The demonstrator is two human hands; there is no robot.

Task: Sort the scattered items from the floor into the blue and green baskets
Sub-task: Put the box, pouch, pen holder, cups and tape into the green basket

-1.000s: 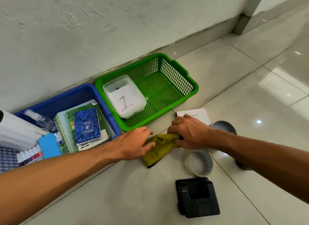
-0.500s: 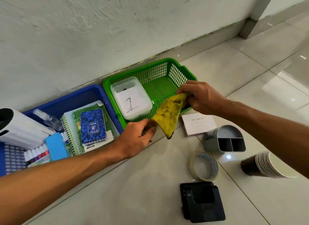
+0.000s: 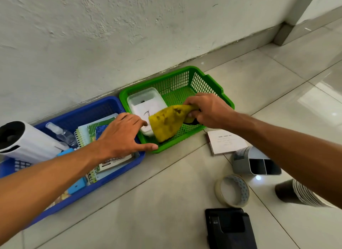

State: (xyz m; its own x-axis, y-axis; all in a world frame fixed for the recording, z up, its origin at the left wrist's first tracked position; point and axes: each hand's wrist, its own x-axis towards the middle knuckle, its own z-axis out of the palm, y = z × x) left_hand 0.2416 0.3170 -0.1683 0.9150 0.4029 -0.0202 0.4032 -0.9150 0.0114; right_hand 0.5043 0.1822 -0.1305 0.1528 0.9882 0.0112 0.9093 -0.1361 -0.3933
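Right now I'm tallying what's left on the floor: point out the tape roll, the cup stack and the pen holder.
tape roll (image 3: 240, 188), head view, right rim
cup stack (image 3: 299, 194), head view, stacked rims
pen holder (image 3: 240, 164), head view, grey outer wall

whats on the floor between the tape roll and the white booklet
In the head view, the grey divided desk organiser lies on its side between the tape roll and the white booklet.

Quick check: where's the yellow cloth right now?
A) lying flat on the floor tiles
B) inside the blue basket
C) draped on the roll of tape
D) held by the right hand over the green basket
D: the right hand grips the yellow cloth, which hangs above the green basket.
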